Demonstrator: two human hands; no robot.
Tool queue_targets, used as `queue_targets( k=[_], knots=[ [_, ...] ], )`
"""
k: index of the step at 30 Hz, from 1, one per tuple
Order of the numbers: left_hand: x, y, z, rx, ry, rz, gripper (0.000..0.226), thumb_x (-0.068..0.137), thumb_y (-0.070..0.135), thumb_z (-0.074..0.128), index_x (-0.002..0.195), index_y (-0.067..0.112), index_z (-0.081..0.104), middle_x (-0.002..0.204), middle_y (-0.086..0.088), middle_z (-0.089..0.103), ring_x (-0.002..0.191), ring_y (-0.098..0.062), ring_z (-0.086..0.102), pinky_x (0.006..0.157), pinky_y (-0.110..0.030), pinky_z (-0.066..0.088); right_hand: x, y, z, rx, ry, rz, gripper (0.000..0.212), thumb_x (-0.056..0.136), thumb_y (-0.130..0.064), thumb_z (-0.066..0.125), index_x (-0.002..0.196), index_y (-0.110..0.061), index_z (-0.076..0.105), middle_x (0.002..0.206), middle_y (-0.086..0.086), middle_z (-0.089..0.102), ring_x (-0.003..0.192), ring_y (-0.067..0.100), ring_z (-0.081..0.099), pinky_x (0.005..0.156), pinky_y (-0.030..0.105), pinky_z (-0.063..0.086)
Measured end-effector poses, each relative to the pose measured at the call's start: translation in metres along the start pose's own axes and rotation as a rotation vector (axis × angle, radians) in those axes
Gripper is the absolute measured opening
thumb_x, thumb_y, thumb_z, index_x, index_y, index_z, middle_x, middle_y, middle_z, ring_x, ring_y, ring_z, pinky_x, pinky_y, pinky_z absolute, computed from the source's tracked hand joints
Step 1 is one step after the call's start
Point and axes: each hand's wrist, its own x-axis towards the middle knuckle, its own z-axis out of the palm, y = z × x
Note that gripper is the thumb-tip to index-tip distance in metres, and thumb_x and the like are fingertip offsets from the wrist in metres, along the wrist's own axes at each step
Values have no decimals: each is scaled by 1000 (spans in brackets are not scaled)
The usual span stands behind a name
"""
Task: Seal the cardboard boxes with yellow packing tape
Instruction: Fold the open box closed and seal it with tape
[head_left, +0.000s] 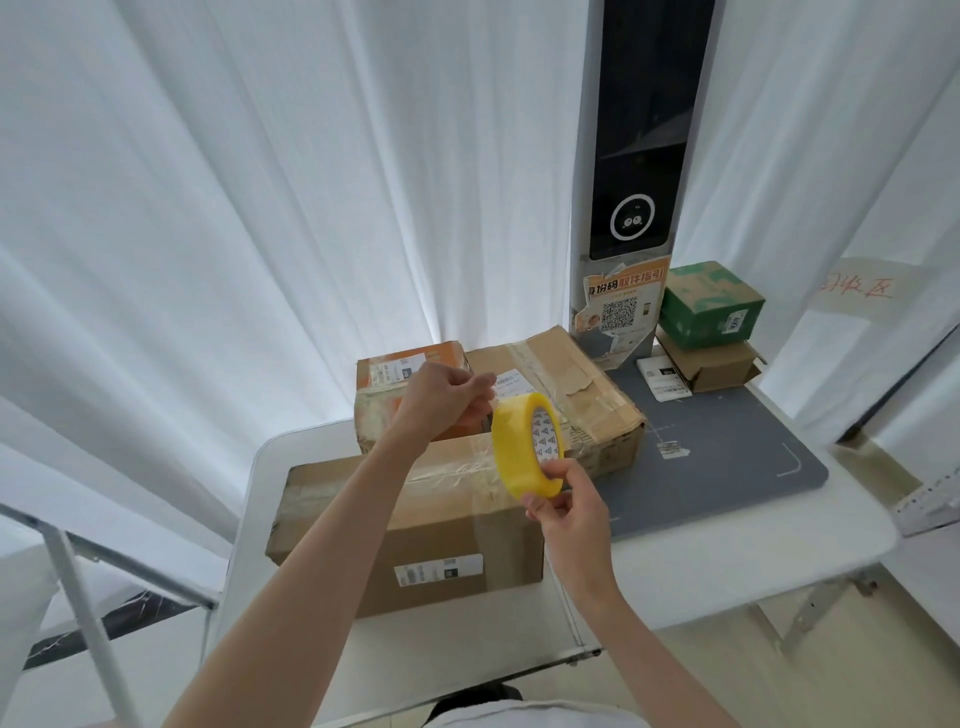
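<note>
**Tape roll held above the near box**

Your right hand (563, 512) pinches the yellow tape roll (527, 444) by its lower rim. Your left hand (447, 397) pinches the tape's loose end beside it. Both hover over the cardboard box (410, 519) at the table's (727, 566) near-left edge.

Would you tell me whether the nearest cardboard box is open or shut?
Shut: the nearest cardboard box has its top flaps lying flat under tape.

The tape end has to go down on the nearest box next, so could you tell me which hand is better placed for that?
Probably the left hand: it pinches the free tape end above the nearest box, while the right hand holds the yellow tape roll.
</note>
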Motion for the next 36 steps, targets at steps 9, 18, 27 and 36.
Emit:
queue_targets(
  k=[9,18,27,36],
  knots=[
    [3,17,-19,111,-219,-178,16,78,18,88,84,8,77,79,-7,78,66,-12,74,60,-24,60,-10,0,3,-56,11,-110,40,88,-5,74,104,-36,55,115,-9,63,111,15,61,89,28,58],
    [0,22,-16,122,-160,-163,12,73,8,90,70,10,78,69,-8,75,58,-11,70,59,-23,61,-11,2,3,-125,50,-194,48,87,-1,75,99,-42,52,113,-27,55,112,-5,54,87,28,59],
    [-3,16,7,325,2,165,15,81,14,82,72,20,72,78,4,72,68,0,61,62,-10,41,-8,4,0,-149,-8,-149,32,92,-17,73,112,-34,55,112,-4,61,98,0,55,79,8,47],
    [-3,4,14,105,41,183,12,88,17,78,80,20,70,78,12,67,64,7,59,66,-13,44,-2,-1,-5,-126,-111,-175,27,96,-17,67,108,-35,51,108,-12,61,105,3,56,86,12,43]
  ],
)
